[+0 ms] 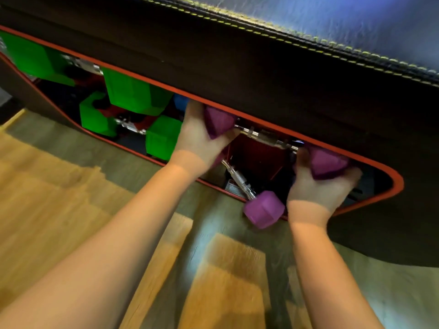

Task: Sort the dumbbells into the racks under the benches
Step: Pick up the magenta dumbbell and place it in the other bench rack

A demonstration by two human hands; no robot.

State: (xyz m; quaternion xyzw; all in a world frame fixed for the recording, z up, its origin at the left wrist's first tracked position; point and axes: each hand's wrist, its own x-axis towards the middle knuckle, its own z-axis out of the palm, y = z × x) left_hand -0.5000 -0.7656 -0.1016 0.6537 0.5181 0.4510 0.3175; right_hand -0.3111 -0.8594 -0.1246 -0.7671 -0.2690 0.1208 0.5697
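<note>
A purple dumbbell [267, 137] with a chrome handle lies across the red-rimmed opening [389, 176] in the side of a black bench. My left hand [202, 143] grips its left purple head and my right hand [318, 186] grips its right purple head. Below it a second purple dumbbell [263, 208] leans in the opening, one head sticking out at the front edge, its other end hidden behind my left hand. Two green dumbbells [135, 96] [161, 136] sit in the rack further left.
The black padded bench top [308, 67] with yellow stitching overhangs the rack. A blue dumbbell head [180, 102] shows deep inside behind the green ones. Wood-pattern floor [59, 198] lies below my arms.
</note>
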